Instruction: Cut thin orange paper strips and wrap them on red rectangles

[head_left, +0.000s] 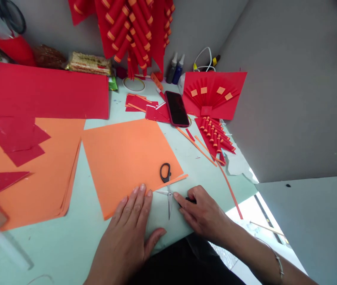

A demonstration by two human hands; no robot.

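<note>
My left hand [132, 225] lies flat with its fingers stretched over the near edge of an orange paper sheet [129, 158]. Beside it, my right hand [200, 209] has its fingers closed about one black handle of a pair of scissors [170, 194]. The scissors lie with their blades spread, one towards the paper's edge and one towards me. Their other handle loop rests on the orange sheet. A narrow orange paper strip [180, 179] runs along the sheet's near right edge, passing by the scissors. My right fingers partly hide the held handle.
A stack of orange sheets [46, 170] with red scraps lies left, below red paper [43, 91]. A phone [176, 108] rests on red pieces behind. Red paper firecracker decorations [214, 132] and loose strips lie right, near the table's edge. A glue stick [10, 249] is front left.
</note>
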